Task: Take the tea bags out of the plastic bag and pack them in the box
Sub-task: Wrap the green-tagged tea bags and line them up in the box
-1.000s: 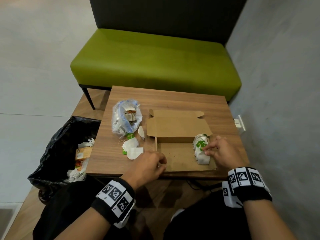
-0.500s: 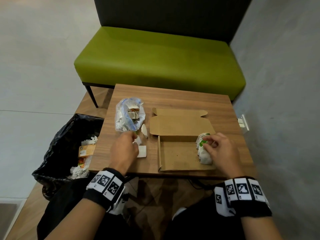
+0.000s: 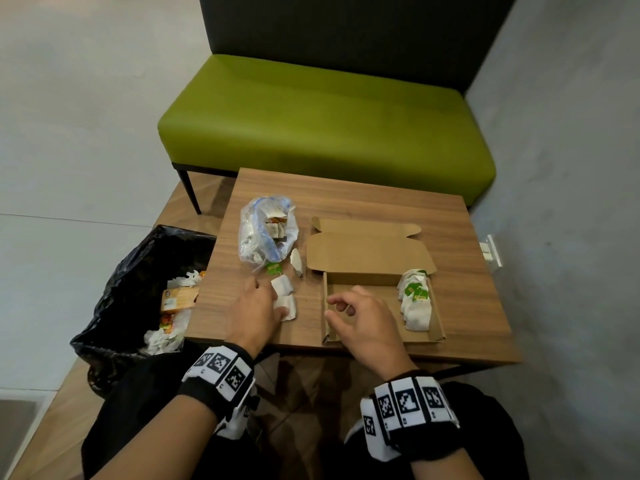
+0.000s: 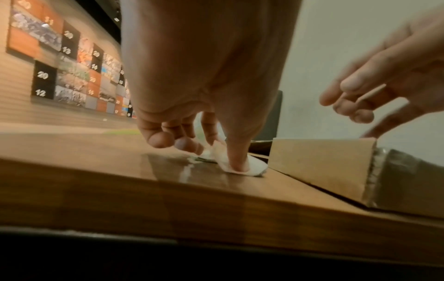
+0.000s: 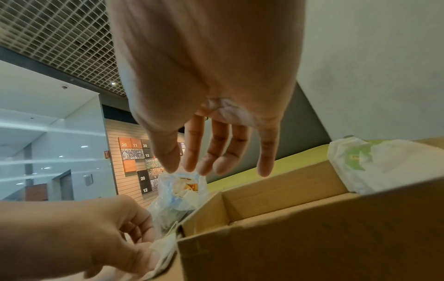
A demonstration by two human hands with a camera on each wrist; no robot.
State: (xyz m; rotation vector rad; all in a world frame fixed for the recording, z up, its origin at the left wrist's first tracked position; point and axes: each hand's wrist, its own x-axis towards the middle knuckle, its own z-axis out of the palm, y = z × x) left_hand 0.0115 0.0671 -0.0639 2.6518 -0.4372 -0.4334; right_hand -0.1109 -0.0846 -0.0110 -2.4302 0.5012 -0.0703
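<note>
Left hand (image 3: 258,315) is down on the surface (image 3: 460,244), just left of the box: thumb pinning a loose white tea bag (image 4: 242,165) flat, fingers curled behind it, so it looks like a pinch forming, not a lift yet. Right hand (image 3: 363,325) hovers over the near-left part of the cardboard box (image 3: 382,278), fingers spread and relaxed, holding nothing, touching nothing that I can see.

Progress, my read: partway. A row of tea bags (image 3: 415,301) with green tags is packed upright against the right end of the box; the rest of the box floor is bare. Loose on the surface between left hand and bag: two white tea bags by the fingers, another small one (image 3: 296,261) further back beside the box flap, plus a green tag (image 3: 273,268) at the bag mouth. Beyond those, the clear plastic bag (image 3: 266,233) has several tea bags inside, count unclear.

Left to do: move the loose ones in, then empty the bag.

Off the surface to the left, a black bin bag (image 3: 145,282) with wrappers. Green bench (image 3: 325,123) behind.
</note>
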